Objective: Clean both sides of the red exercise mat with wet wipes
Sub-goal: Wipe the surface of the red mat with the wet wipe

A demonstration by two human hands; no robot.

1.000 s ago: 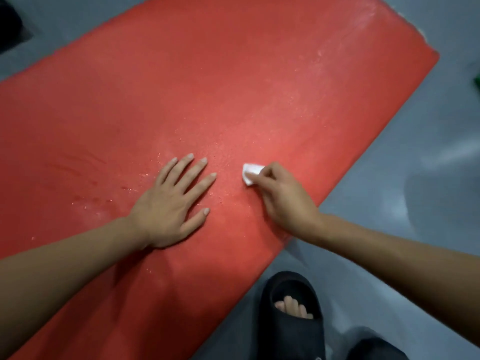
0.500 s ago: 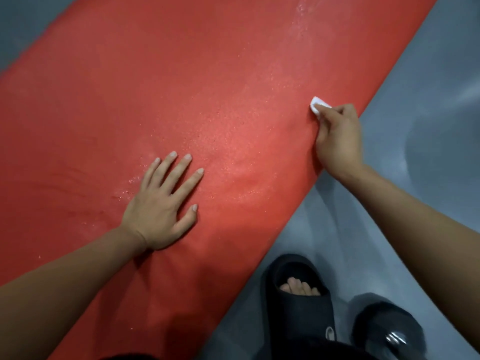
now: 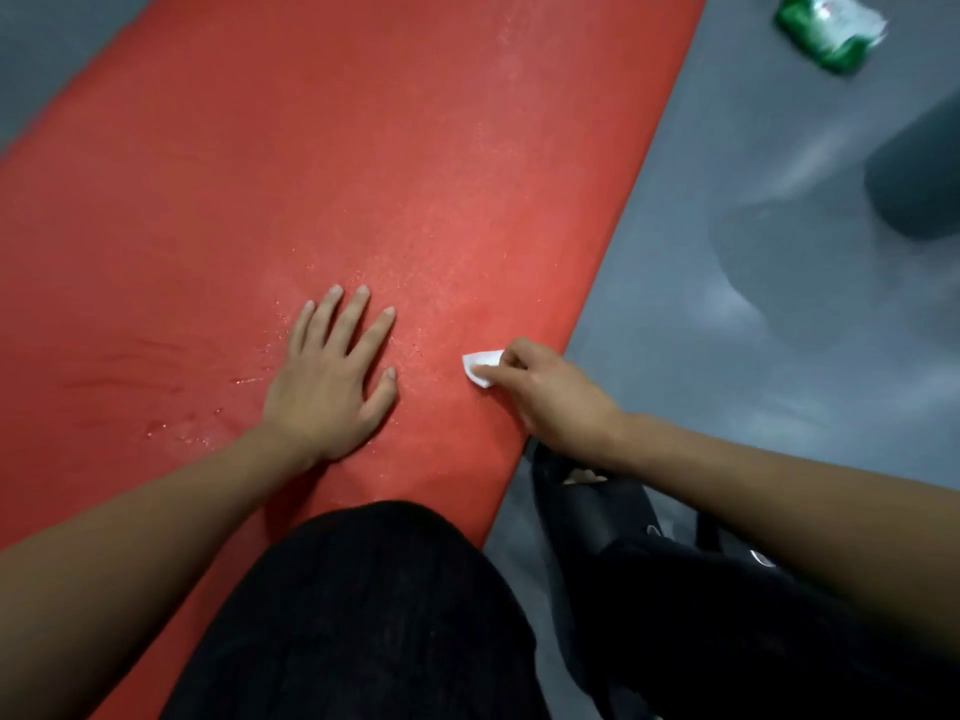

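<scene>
right hand [image 3: 550,394] grip: clenched, pinching white wet wipe [image 3: 482,367] against red mat [image 3: 363,174] near its edge | left hand [image 3: 332,379]: flat, fingers spread, just beside wipe | mat beneath both

I see the mat [image 3: 363,163] as a solid red, speckled with pale glistening droplets and a few darker red streaks towards its left side. The wipe [image 3: 480,367] at my right hand [image 3: 558,402] is plain white. The floor [image 3: 727,314] is a dull blue-grey with lighter, whitish smears of glare. The packet [image 3: 831,28] lying on it is bright green with a white patch. My trousers [image 3: 374,615] and sandal [image 3: 597,517] are black.
</scene>
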